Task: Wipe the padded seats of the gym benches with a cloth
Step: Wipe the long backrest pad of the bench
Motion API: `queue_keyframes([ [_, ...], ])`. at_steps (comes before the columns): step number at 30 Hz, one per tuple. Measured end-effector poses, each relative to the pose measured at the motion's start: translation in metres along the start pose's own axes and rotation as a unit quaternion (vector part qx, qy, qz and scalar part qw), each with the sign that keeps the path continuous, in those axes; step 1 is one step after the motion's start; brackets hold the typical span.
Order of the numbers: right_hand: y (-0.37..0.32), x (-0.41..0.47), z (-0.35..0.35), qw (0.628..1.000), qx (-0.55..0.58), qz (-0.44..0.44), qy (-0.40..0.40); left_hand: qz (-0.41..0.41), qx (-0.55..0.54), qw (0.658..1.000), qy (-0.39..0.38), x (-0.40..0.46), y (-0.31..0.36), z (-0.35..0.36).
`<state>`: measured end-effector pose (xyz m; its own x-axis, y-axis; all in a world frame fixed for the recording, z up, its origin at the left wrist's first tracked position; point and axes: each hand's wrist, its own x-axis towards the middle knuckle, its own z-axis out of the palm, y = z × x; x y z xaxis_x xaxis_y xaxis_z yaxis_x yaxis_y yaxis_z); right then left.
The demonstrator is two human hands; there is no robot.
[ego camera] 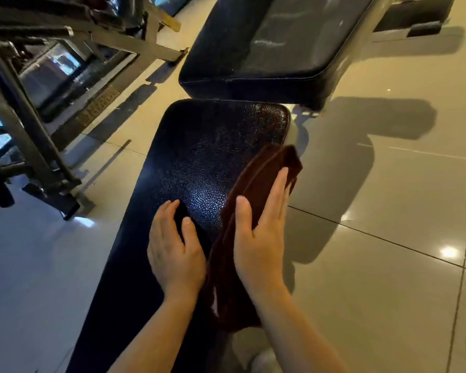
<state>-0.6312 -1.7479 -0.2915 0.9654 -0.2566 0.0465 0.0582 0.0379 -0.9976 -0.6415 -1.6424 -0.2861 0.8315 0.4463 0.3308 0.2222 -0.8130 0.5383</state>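
A long black padded bench seat (199,157) runs from the bottom of the view up to the middle. A dark brown cloth (256,184) lies along its right edge and hangs partly over the side. My right hand (261,232) presses flat on the cloth with straight fingers. My left hand (172,249) rests on the bare pad just left of the cloth, fingers loosely bent and holding nothing. Beyond the seat's far end sits a second black pad (267,44) of the bench, tilted up.
A grey metal gym machine frame (35,130) stands on the left, its foot near the bench. Glossy beige floor tiles (388,238) spread to the right. A dark plate (414,14) lies on the floor at top right.
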Motion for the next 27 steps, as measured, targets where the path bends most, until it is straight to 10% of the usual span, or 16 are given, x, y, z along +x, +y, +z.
queue_keyframes([
  [7, 0.011, -0.053, 0.005, 0.998, 0.015, 0.052, -0.028, 0.006, -0.015, 1.0, -0.002, -0.001, -0.007, -0.001],
  [17, -0.027, 0.108, -0.019, 0.999, -0.031, 0.03, 0.018, 0.02, -0.013, 1.0, 0.004, 0.004, -0.009, 0.002],
  [27, 0.021, -0.047, -0.005, 0.997, -0.023, -0.051, -0.058, 0.011, 0.011, 1.0, -0.001, 0.004, -0.003, 0.0],
])
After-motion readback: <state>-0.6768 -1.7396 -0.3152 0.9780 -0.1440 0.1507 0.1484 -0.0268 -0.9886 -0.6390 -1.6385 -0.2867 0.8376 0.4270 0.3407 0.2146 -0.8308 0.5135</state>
